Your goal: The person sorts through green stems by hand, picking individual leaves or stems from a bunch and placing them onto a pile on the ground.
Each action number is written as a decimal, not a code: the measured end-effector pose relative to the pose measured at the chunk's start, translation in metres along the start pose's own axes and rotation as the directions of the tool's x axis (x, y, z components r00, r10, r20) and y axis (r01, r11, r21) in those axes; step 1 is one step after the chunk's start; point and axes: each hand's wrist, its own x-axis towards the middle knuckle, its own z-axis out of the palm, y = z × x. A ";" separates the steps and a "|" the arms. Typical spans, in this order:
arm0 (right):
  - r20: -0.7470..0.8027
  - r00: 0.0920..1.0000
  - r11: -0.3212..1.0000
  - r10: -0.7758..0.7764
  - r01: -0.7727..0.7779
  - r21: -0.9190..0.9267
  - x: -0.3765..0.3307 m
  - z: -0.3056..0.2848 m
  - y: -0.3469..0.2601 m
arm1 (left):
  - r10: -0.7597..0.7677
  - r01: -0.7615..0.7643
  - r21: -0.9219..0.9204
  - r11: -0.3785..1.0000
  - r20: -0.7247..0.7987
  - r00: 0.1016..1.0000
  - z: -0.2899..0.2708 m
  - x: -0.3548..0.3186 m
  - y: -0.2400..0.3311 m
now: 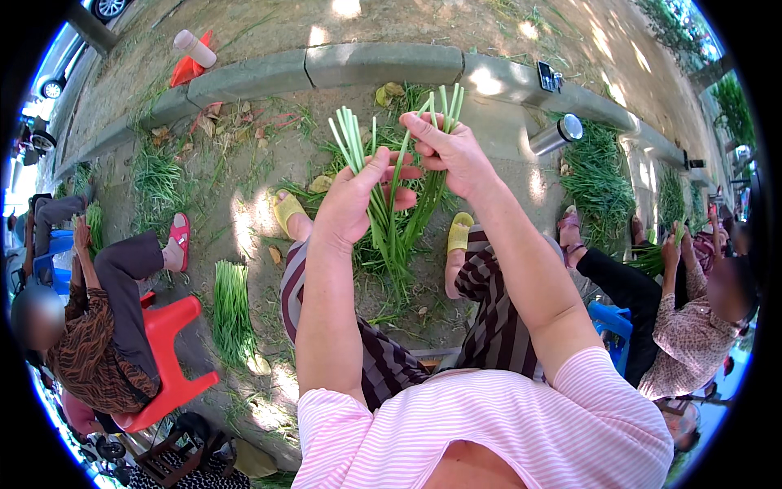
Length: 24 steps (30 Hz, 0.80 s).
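Between my knees, my left hand [352, 197] is closed around a bunch of garlic chives [349, 134], pale cut ends up, green leaves hanging down. Close beside it on the right, my right hand [458, 159] grips a second bunch [446, 106], its thumb and forefinger pinched near the stalk tops. A single stalk slants between the two hands; which one bears it I cannot tell. The hanging leaves meet below my hands, over a loose heap of chives [395, 277] on the ground.
A neat chive bundle [232, 314] lies left of my legs, a bigger pile [599, 175] to the right. Along the kerb [383, 65] are a steel tumbler [554, 137], a phone [546, 77] and a pink bottle [194, 49]. People sit on both sides, one by a red stool [167, 350].
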 end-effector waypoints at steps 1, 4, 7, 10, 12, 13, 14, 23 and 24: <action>-0.016 1.000 1.000 -0.009 0.010 0.022 0.000 -0.002 -0.002 | 0.014 -0.015 -0.028 0.999 -0.028 0.999 -0.002 0.003 -0.001; -0.054 0.998 0.995 -0.040 0.045 0.085 0.005 -0.010 -0.007 | 0.075 -0.079 -0.018 0.997 -0.159 0.984 -0.014 0.008 -0.007; -0.101 0.993 0.990 -0.067 0.079 0.115 0.009 -0.021 -0.014 | 0.167 -0.158 0.056 0.986 -0.298 0.940 -0.025 0.008 -0.006; -0.134 0.984 0.980 -0.121 0.140 0.145 0.014 -0.036 -0.023 | 0.305 -0.198 0.274 0.941 -0.436 0.847 -0.030 0.003 0.003; -0.182 0.972 0.972 -0.152 0.180 0.152 0.014 -0.042 -0.029 | 0.351 -0.200 0.327 0.924 -0.511 0.785 -0.030 -0.002 0.012; -0.211 0.963 0.969 -0.167 0.200 0.144 0.015 -0.046 -0.031 | 0.370 -0.189 0.364 0.912 -0.531 0.762 -0.032 -0.005 0.016; -0.238 0.954 0.966 -0.182 0.218 0.135 0.015 -0.050 -0.034 | 0.390 -0.176 0.401 0.899 -0.550 0.739 -0.033 -0.008 0.020; -0.343 0.910 0.926 -0.235 0.316 0.205 0.021 -0.080 -0.045 | 0.463 -0.174 0.472 0.865 -0.612 0.642 -0.046 -0.010 0.023; -0.347 0.907 0.923 -0.237 0.321 0.210 0.022 -0.081 -0.045 | 0.468 -0.181 0.474 0.862 -0.606 0.643 -0.048 -0.009 0.021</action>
